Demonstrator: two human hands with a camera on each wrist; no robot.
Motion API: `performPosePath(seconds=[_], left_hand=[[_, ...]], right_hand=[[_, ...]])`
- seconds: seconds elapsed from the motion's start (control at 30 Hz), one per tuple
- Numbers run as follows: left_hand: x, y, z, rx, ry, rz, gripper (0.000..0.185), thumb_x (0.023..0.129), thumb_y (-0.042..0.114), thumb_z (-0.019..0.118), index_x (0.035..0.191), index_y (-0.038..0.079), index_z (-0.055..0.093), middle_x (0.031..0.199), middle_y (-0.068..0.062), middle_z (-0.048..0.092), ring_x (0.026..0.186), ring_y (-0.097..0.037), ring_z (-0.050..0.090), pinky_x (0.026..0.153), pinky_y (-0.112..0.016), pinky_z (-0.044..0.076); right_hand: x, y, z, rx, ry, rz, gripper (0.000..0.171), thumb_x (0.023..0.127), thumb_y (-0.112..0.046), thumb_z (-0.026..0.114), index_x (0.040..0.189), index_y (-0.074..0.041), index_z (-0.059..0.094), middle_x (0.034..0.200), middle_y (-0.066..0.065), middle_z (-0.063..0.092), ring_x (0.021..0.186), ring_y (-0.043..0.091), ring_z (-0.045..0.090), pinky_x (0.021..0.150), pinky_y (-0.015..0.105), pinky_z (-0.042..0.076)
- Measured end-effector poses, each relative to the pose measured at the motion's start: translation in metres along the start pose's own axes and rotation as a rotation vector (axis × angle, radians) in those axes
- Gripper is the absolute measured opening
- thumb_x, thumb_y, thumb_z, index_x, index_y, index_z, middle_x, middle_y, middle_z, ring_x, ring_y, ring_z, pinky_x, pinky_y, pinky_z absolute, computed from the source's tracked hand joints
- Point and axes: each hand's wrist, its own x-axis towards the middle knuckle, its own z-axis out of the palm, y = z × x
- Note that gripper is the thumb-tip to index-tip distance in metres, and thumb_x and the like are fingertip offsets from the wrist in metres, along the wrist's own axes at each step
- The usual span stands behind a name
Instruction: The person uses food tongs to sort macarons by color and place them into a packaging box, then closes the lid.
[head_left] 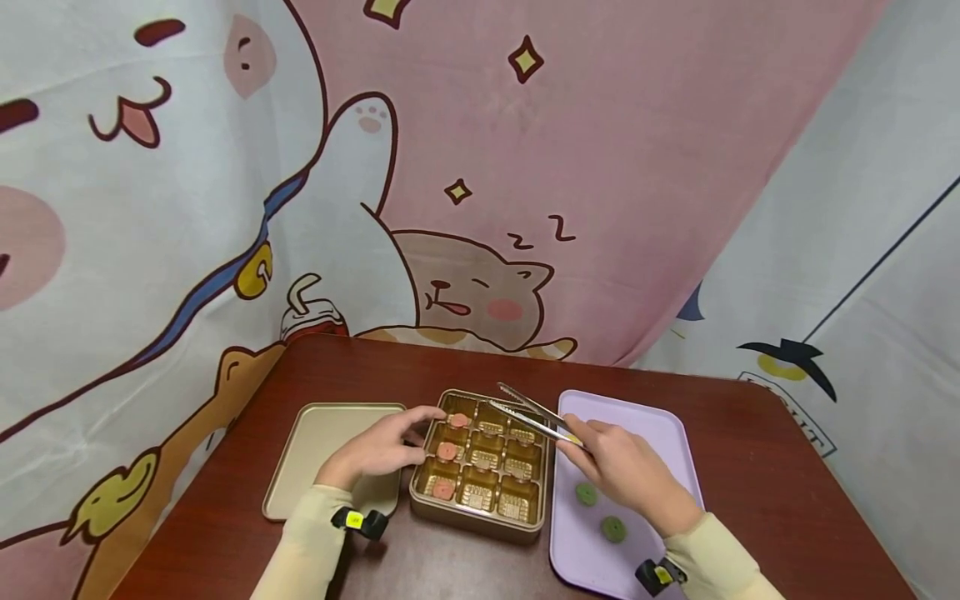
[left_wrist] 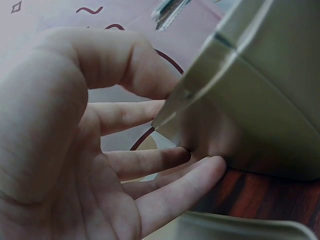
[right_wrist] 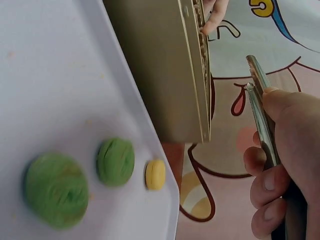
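Observation:
A gold-lined box holds a divided insert, with three pinkish round cookies in its left column, one per compartment. My left hand touches the box's left rim and wall, its fingers fairly straight in the left wrist view. My right hand grips metal tongs by the handle, over the box's right side. The tong tips are slightly apart, nothing visible between them. On the lavender tray lie two green cookies. A small yellow cookie on that tray shows in the right wrist view.
A flat gold-coloured lid or tray lies left of the box, partly under the left forearm. Everything stands on a dark red-brown table. A cartoon-printed cloth hangs behind it.

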Motion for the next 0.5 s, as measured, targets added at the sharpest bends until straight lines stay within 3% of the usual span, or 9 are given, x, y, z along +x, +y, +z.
performPosePath(seconds=[0.23, 0.5], left_hand=[[0.001, 0.000, 0.001, -0.018, 0.002, 0.022, 0.065, 0.090, 0.005, 0.070, 0.152, 0.010, 0.051, 0.152, -0.017, 0.053, 0.115, -0.032, 0.068, 0.092, -0.049, 0.055], [0.001, 0.000, 0.001, -0.029, 0.009, 0.012, 0.065, 0.089, 0.005, 0.070, 0.152, 0.010, 0.052, 0.149, -0.016, 0.056, 0.114, -0.030, 0.068, 0.091, -0.048, 0.055]], right_hand=[[-0.020, 0.014, -0.011, 0.011, 0.029, 0.026, 0.029, 0.094, -0.024, 0.079, 0.118, -0.011, 0.071, 0.070, -0.018, 0.045, 0.058, -0.002, 0.041, 0.050, 0.025, 0.042], [-0.047, 0.030, -0.023, -0.038, 0.007, 0.141, 0.032, 0.095, -0.028, 0.078, 0.123, -0.014, 0.073, 0.077, -0.016, 0.058, 0.068, 0.002, 0.055, 0.052, 0.031, 0.048]])
